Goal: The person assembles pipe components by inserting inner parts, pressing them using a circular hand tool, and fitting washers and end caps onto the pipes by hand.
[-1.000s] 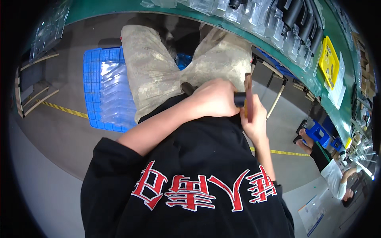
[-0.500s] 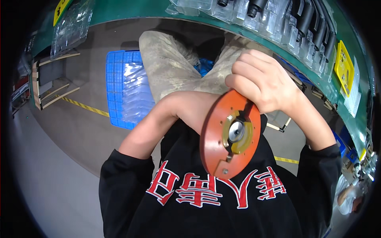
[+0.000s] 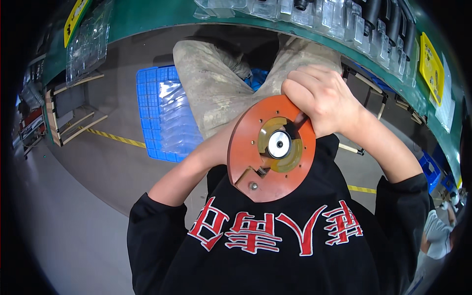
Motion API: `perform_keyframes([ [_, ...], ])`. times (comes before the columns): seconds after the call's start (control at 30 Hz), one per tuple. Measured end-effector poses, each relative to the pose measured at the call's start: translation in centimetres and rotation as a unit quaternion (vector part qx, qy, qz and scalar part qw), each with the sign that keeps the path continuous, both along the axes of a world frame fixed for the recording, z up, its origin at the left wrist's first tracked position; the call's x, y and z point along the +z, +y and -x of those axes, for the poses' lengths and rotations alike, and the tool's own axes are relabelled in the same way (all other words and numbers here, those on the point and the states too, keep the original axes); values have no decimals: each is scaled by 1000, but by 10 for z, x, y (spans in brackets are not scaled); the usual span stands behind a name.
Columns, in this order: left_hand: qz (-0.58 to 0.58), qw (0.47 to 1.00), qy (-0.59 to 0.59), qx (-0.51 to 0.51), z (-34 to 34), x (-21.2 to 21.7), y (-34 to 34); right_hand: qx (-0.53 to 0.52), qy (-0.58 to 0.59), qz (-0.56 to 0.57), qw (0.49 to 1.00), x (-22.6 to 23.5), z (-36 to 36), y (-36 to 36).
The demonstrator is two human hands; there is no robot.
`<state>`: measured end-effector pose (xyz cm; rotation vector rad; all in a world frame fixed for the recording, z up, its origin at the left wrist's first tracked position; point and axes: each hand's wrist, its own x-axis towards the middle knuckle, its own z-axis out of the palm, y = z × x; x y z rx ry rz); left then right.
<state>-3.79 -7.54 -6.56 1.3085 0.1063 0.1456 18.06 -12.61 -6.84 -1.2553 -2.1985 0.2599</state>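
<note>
Over the lap, its broad face turned toward the camera, is an orange disc [image 3: 244,142] with an amber ring [image 3: 293,164] around its middle. A white round end [image 3: 273,147] with a dark rim shows inside that ring, and a small coil spring [image 3: 262,171] sits by a cutout near the lower edge, close to a screw head [image 3: 253,186]. The right grip [image 3: 324,101] is closed, fingers curled, at the disc's upper right edge. The left forearm [image 3: 191,164] runs in behind the disc; the left grip is hidden there, so I cannot tell how far closed it is or what it has hold of. Handling this well, I judge, means holding the disc square to the round end, with steady wrists and fingertips clear of the spring. The disc itself blocks any view of what lies behind it. Beyond are camouflage trousers [image 3: 206,93], and left of them a blue crate [image 3: 150,108] with clear plastic trays [image 3: 182,125]. Farther out, the green surface [image 3: 147,22] likely limits reach forward; it carries clear packaging [image 3: 314,14], black tubular parts [image 3: 392,24] and, at right, a yellow tray [image 3: 431,69].
</note>
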Motion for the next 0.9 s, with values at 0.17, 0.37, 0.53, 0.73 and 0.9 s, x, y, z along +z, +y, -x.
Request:
perform_keyframes([
  [0.17, 154, 973, 128, 118, -4, 1, -18, -35, -2, 63, 997, 0, -2, -18],
  [0.37, -115, 984, 44, 128, -8, -9, -27, -88, 3, 123, 989, 5, -2, -37],
  [0.53, -136, 974, 61, 169, -9, -18, -39, -131, 8, 195, 972, 10, -1, -53],
  [0.73, -119, 971, 98, 184, -13, -25, -45, -191, 4, 279, 941, 17, -1, -68],
  [0.9, -82, 969, 138, 189, 0, -30, -54, -217, 2, 279, 936, 23, 4, -73],
])
